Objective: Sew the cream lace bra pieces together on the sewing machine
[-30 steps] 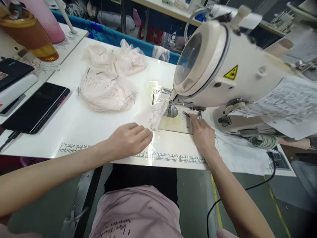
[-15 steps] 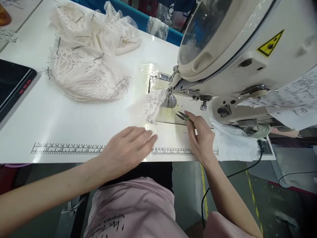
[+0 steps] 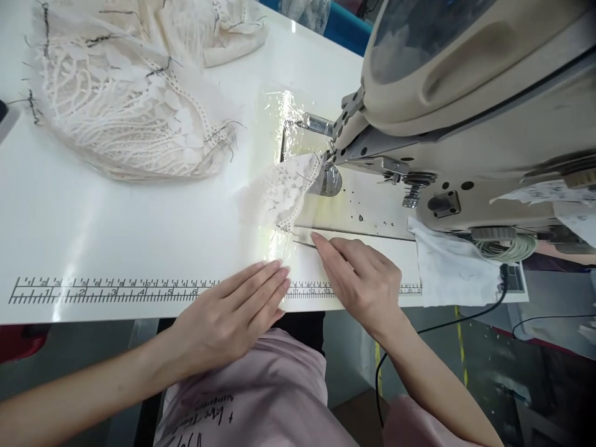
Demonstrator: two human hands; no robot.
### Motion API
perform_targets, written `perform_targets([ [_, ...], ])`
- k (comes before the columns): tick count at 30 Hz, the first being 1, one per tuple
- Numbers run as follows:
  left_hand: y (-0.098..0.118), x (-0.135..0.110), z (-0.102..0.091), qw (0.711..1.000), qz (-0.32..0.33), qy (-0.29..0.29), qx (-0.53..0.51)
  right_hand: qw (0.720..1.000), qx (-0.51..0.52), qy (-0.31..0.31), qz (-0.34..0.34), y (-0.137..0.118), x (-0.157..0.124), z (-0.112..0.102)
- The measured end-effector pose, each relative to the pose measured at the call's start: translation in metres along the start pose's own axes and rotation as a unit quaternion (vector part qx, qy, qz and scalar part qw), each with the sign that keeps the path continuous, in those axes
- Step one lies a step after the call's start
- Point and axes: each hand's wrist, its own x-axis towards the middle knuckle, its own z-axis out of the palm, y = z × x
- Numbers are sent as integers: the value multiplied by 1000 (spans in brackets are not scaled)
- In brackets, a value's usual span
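Note:
My left hand (image 3: 235,304) lies at the table's front edge, open, its fingers stretched out flat with the tips just below a white lace piece (image 3: 291,192). That lace runs from the presser-foot area of the sewing machine (image 3: 447,81) toward me, with a loose dark thread at its near corner. In my right hand (image 3: 361,279) are thread snips (image 3: 305,244); only thin dark blades show past the fingers, pointing left near the lace's lower end. My fingers hide the handle.
A pile of cream lace pieces (image 3: 125,118) with dark thread ends lies at the left. A printed ruler (image 3: 112,290) runs along the front edge of the white table (image 3: 153,230). White cloth (image 3: 449,267) and a cable (image 3: 465,320) are at the right.
My right hand has moved left and toward me with the snips, from beside the needle plate to near the lace's corner. My left hand is flatter and slightly lower. The view has shifted closer.

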Motion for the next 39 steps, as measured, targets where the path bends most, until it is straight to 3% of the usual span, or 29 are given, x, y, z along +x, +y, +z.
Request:
perform_targets([
  [12, -1, 0, 4, 1000, -5, 10, 3, 999, -2, -45, -27, -7, 9, 4],
  [30, -1, 0, 4, 1000, -5, 6, 9, 998, 10, -23, -60, 1, 5, 9],
  [35, -2, -9, 1, 1000, 23, 10, -6, 1000, -14, -4, -18, 21, -5, 8],
  [39, 2, -31, -4, 996, 64, 33, -61, 996, -72, 8, 48, 52, -13, 13],
])
